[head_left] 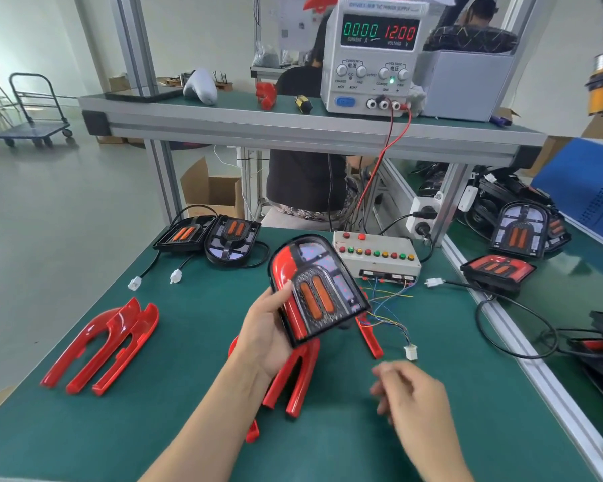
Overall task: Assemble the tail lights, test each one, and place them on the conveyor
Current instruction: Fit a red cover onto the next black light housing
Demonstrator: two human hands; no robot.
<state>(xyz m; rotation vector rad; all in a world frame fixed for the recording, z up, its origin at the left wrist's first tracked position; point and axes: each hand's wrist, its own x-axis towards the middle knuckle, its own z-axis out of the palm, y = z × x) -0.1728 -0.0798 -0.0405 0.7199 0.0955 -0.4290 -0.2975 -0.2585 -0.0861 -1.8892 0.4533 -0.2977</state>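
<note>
Holding: the left hand gripped a black-framed tail light with a red lens down one side and two orange strips, thumb on its left edge, fingers curled behind it
Tail light position: it was raised above the green tabletop, tilted, face toward the camera, in the middle of the view
Right hand: the right hand hovered low right of the light, blurred, fingers loosely curled, grasping nothing
Red covers: a stack of glossy red U-shaped plastic covers lay at the left of the tabletop; more red covers lay under the held light
Test box: a beige box with rows of red, green and yellow buttons sat behind the light, thin coloured wires running from it to a small white connector near the right hand
Waiting lights: two black tail lights without red covers rested at the far left edge, their white plugs on the mat
Right side: other tail lights lay on the green strip beyond the aluminium rail
Power supply: a white bench supply on the upper shelf read 0.000 and 12.00
</note>
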